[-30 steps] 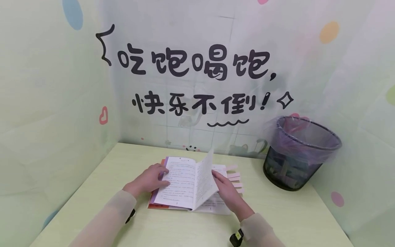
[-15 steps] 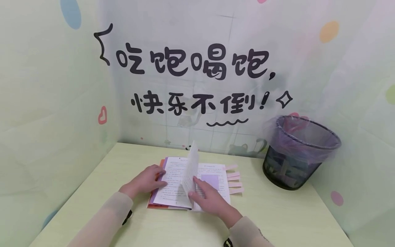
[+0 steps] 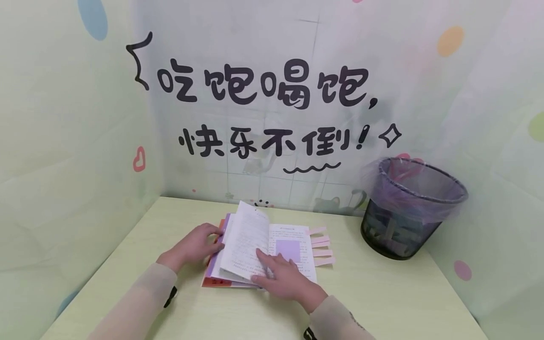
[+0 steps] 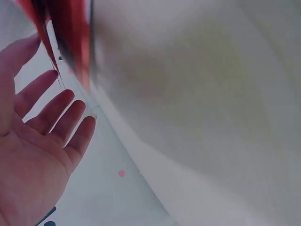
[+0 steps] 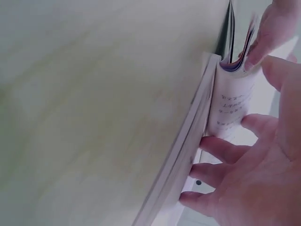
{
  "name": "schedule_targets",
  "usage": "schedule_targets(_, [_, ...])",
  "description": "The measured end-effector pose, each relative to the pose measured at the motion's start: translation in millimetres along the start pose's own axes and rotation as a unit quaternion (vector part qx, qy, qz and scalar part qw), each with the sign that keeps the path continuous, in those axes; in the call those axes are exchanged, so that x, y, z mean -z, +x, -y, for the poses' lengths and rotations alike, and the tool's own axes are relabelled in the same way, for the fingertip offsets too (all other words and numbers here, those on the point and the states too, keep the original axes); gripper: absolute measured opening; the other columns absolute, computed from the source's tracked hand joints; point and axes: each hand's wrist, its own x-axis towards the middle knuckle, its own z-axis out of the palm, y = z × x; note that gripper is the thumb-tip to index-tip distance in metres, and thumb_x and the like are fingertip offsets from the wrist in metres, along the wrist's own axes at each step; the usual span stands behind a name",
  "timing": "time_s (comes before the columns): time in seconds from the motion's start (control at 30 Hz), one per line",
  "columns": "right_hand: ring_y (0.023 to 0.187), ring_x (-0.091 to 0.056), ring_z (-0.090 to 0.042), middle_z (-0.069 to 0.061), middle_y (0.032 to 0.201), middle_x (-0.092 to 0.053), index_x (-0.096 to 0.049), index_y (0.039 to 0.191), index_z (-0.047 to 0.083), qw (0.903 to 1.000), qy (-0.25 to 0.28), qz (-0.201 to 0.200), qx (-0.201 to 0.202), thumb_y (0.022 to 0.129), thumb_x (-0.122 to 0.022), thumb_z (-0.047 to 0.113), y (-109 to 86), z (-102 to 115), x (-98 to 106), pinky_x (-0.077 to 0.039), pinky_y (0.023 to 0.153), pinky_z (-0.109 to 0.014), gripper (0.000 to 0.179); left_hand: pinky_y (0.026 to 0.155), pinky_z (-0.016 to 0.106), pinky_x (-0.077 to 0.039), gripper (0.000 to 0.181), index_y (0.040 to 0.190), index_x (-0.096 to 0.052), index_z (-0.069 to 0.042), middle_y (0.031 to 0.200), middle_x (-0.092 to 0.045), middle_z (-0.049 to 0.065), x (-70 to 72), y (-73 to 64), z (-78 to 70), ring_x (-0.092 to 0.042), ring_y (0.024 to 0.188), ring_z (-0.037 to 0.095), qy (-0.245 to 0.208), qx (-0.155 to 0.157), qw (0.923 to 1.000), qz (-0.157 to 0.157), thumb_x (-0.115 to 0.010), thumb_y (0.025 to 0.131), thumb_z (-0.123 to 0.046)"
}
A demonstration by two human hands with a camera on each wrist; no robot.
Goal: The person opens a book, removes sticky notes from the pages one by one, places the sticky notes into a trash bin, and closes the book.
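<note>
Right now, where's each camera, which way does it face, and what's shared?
Head: on the head, looking forward and down at the open book and purple-lined wastebasket; left hand, right hand and sleeves show.
Left wrist: on that wrist, toward the red cover; left hand only.
Right wrist: on that wrist, toward the book's page edges; right hand, plus part of the left.
Head and right wrist share the book and both hands.

Booth-like desk nook: lettered, spotted sheets (image 3: 238,38) on three sides of pale tabletop (image 3: 238,316), bag-lined wastebasket (image 3: 391,231).
</note>
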Motion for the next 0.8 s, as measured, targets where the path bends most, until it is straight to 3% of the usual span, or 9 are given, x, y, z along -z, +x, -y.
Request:
schedule_targets(0.17, [0.158,-0.044,-0.040,-0.021,0.166,-0.052,-0.039,0.172,0.031,0.9982,-0.058,-0.002,-0.012,0.104,-0.063,0.067,5.6,9.6,-3.9,-0.024,0.130,-0.077,0.081,0.124,0.066,-0.043,0.046,0.146,-0.066,0.000,0.152,-0.062,0.024,10.1,2.1,-11.4,-0.055,0.146,0.048,0.000,-0.023,0.9992,-0.032,-0.068,0.109,-0.027])
schedule_targets(0.33, [0.145,-0.052,-0.035,-0.020,0.154,-0.057,-0.044,0.170,0.031,0.9929,-0.116,-0.019,-0.022,0.102,-0.067,0.064,10.3,16.2,-11.0,-0.034,0.124,-0.079,0.079,0.124,0.066,-0.043,0.042,0.142,-0.069,-0.001,0.153,-0.063,0.024,9.7,7.0,-34.0,-0.056,0.146,0.048,0.015,-0.062,0.9971,-0.041,-0.070,0.107,-0.023])
schedule_targets(0.6, [0.146,-0.050,-0.040,-0.022,0.151,-0.055,-0.046,0.169,0.030,0.9895,-0.139,-0.023,-0.035,0.102,-0.068,0.062,10.1,23.6,-12.0,-0.036,0.122,-0.078,0.077,0.131,0.064,-0.036,0.044,0.151,-0.065,-0.006,0.165,-0.053,0.023,-20.8,17.8,-73.1,-0.046,0.157,0.045,0.011,-0.085,0.9950,0.052,-0.064,0.110,-0.022])
schedule_targets(0.8, [0.151,-0.048,-0.044,-0.020,0.154,-0.055,-0.045,0.169,0.031,0.9859,-0.163,-0.022,-0.031,0.102,-0.067,0.063,10.4,24.9,-14.3,-0.039,0.120,-0.078,0.077,0.135,0.061,-0.029,0.054,0.169,-0.046,-0.020,0.178,-0.039,0.014,-43.0,22.7,-82.4,-0.034,0.166,0.039,0.005,-0.050,0.9937,0.100,-0.050,0.115,-0.026])
